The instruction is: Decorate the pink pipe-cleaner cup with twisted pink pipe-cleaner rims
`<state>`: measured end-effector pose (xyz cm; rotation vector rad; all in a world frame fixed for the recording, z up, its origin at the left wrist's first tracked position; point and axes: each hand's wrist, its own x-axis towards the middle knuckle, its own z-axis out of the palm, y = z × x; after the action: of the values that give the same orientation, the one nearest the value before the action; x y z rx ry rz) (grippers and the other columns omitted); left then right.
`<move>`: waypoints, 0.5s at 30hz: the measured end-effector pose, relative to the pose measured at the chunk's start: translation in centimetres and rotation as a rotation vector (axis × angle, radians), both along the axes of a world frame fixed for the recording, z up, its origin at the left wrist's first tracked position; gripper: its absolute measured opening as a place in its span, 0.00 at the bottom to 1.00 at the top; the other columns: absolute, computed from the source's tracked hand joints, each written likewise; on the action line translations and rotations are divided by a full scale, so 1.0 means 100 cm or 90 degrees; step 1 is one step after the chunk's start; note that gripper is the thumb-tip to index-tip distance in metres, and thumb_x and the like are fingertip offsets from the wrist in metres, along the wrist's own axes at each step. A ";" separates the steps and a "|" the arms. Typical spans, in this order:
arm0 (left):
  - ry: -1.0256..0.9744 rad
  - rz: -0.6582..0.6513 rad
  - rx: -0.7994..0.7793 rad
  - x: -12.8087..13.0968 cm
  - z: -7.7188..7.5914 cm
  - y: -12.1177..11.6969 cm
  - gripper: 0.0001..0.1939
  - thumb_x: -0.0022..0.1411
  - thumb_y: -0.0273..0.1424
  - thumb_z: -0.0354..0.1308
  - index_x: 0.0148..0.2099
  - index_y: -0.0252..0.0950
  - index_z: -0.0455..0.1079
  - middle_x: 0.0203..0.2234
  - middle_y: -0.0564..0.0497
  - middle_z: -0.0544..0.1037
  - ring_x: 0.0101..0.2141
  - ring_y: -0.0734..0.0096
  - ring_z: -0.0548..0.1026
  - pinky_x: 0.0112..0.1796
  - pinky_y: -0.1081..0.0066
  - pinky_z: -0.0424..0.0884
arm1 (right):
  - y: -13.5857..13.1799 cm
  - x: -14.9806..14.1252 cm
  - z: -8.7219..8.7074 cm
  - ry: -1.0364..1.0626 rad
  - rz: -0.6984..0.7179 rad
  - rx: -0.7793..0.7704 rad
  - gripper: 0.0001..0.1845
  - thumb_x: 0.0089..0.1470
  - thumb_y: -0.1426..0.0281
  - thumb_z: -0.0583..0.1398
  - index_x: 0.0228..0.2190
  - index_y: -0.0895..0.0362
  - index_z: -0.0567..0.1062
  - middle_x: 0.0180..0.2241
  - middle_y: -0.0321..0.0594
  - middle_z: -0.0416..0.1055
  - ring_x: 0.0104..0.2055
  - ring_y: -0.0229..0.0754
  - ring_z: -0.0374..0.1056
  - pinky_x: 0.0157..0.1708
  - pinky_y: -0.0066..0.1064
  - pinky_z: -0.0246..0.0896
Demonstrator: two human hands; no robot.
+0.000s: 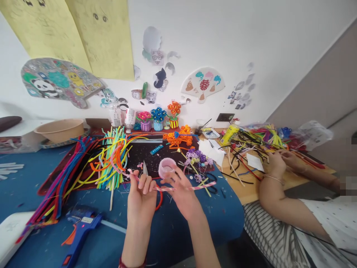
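Note:
A pink and white twisted pipe cleaner (203, 186) stretches sideways between my hands. My left hand (142, 197) is closed around its left part, fingers curled, with one end poking out near the thumb. My right hand (182, 195) has its fingers spread and loose; the twist runs across it and its free end sticks out to the right. Whether those fingers touch the twist, I cannot tell. Just beyond stands a small round pink pot (166, 166) made of wound pipe cleaners. Scissors (145, 168) point up behind my left hand. An orange-red loop (160, 201) shows between my wrists.
Bundled pipe cleaners (114, 160) lie left, with a blue glue gun (80, 234) nearer. Finished flower pots (158, 124) line the wall. Orange pieces (182, 138) and purple flowers (196, 158) lie behind. At right, a co-worker's hands (276, 165) work beside a yellow bottle (230, 134).

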<state>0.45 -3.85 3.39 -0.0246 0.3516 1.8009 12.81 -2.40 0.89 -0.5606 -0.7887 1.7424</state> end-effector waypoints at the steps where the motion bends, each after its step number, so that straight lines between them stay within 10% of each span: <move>1: -0.010 0.006 0.000 0.001 -0.001 0.001 0.16 0.72 0.35 0.44 0.33 0.37 0.67 0.13 0.60 0.57 0.14 0.82 0.56 0.18 0.80 0.57 | -0.002 -0.001 -0.002 -0.049 0.024 0.035 0.27 0.43 0.61 0.71 0.46 0.53 0.75 0.40 0.41 0.75 0.40 0.42 0.72 0.41 0.33 0.67; 6: -0.029 0.009 -0.018 0.005 -0.003 0.001 0.20 0.73 0.35 0.39 0.33 0.36 0.67 0.13 0.60 0.58 0.13 0.82 0.56 0.17 0.80 0.55 | 0.001 -0.003 -0.016 -0.249 0.004 0.142 0.10 0.43 0.65 0.71 0.28 0.58 0.81 0.28 0.37 0.76 0.28 0.37 0.70 0.29 0.26 0.66; 15: -0.013 0.030 -0.067 -0.009 0.000 0.003 0.21 0.74 0.33 0.37 0.31 0.36 0.65 0.10 0.61 0.54 0.10 0.80 0.50 0.14 0.76 0.49 | 0.005 0.008 -0.024 -0.256 -0.077 0.041 0.09 0.38 0.66 0.72 0.21 0.58 0.82 0.16 0.38 0.75 0.17 0.38 0.70 0.18 0.25 0.65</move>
<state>-0.44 -3.55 3.43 -0.1263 0.4340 1.8261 13.60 -1.90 -1.47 -0.9113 -1.0624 1.5065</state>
